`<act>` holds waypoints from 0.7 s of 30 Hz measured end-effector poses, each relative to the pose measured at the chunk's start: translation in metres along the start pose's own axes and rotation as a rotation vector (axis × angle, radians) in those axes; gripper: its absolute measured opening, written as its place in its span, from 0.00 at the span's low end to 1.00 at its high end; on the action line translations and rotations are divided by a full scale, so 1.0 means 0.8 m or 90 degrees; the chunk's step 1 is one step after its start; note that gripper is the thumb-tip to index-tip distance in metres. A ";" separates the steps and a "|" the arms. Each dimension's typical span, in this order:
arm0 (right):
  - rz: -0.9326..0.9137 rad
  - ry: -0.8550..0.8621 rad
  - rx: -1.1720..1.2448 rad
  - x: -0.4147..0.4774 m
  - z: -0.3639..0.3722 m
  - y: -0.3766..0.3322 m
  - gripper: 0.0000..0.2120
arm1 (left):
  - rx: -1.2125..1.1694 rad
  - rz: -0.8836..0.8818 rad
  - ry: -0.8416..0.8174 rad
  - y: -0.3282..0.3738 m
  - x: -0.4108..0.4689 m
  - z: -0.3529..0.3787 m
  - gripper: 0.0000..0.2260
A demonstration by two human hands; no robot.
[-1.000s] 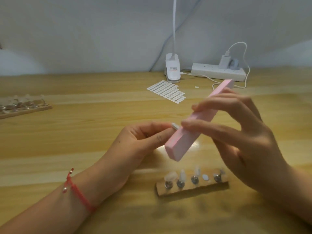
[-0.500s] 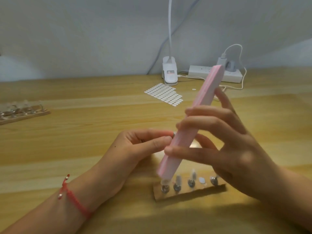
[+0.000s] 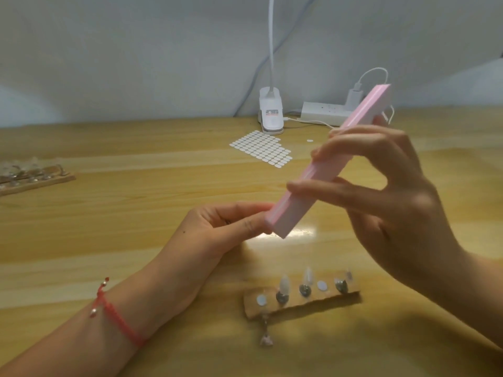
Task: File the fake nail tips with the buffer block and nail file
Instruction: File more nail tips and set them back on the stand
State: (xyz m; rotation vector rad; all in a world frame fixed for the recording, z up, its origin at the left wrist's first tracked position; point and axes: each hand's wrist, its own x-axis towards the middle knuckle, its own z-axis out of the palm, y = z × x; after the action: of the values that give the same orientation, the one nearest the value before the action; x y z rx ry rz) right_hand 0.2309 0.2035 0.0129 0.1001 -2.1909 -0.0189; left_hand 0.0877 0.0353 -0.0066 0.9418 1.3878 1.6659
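Note:
My right hand (image 3: 381, 213) grips a long pink buffer block (image 3: 326, 170), tilted with its upper end far right and its lower end near my left fingertips. My left hand (image 3: 223, 229) pinches thumb and forefinger together right at that lower end; the nail tip between them is hidden by the block. Below my hands a small wooden holder (image 3: 299, 304) carries three metal stands with clear nail tips (image 3: 284, 285) and two white sticker dots. One stand with its tip (image 3: 266, 339) lies fallen on the table in front of the holder's left end.
A sheet of white adhesive dots (image 3: 261, 148) lies at mid table. Behind it stand a white clip lamp base (image 3: 270, 112) and a power strip (image 3: 322, 112) with a plugged charger. A second wooden holder with tips (image 3: 32, 176) sits at the far left.
The block's lower end dipped to the holder's left stand, then rose back to my left fingertips. That leftmost stand now lies on the table in front of the holder.

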 end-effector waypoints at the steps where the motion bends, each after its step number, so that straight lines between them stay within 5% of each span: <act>1: 0.009 -0.003 -0.002 -0.002 0.005 0.000 0.16 | -0.001 0.006 0.011 -0.001 0.001 0.000 0.14; 6: 0.128 -0.008 0.013 -0.013 0.012 0.017 0.26 | 0.003 0.013 0.059 -0.007 0.005 -0.004 0.14; 11: 0.152 -0.043 -0.018 -0.019 0.017 0.023 0.23 | 0.006 0.015 0.072 -0.010 0.007 -0.007 0.11; 17: 0.301 -0.386 -0.064 -0.030 0.010 0.042 0.23 | 0.005 -0.002 0.076 -0.004 0.004 -0.001 0.11; 21: 0.317 -0.217 0.057 -0.005 -0.020 0.023 0.18 | 0.000 -0.002 0.072 -0.003 0.003 -0.001 0.08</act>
State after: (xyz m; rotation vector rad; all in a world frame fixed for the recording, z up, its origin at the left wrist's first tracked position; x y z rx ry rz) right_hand 0.2445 0.2226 0.0200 -0.4275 -2.4983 0.3665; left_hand 0.0860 0.0375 -0.0087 0.8577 1.4628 1.7396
